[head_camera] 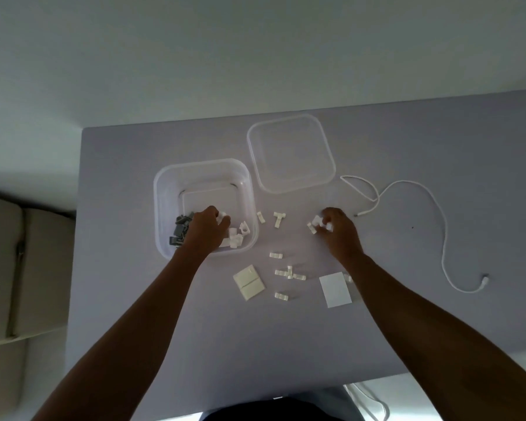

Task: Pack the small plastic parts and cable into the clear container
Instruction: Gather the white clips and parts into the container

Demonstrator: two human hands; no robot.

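Note:
A clear square container (164,189) stands on the grey table, holding grey clips (181,227) at its left and white clips (237,237) at its right. My left hand (207,227) is inside it, fingers closed on white parts (223,216). To the right, my right hand (337,229) rests on the table, closed around several white clips (315,222). More white clips (278,218) lie between the hands, and others (287,273) lie nearer me. A white cable (431,196) snakes across the table's right side.
The clear lid (290,153) lies flat behind and right of the container. Two flat white squares, a cream plate (249,281) and a white card (335,289), lie near me. The table's left edge (76,238) drops to a beige sofa (19,268).

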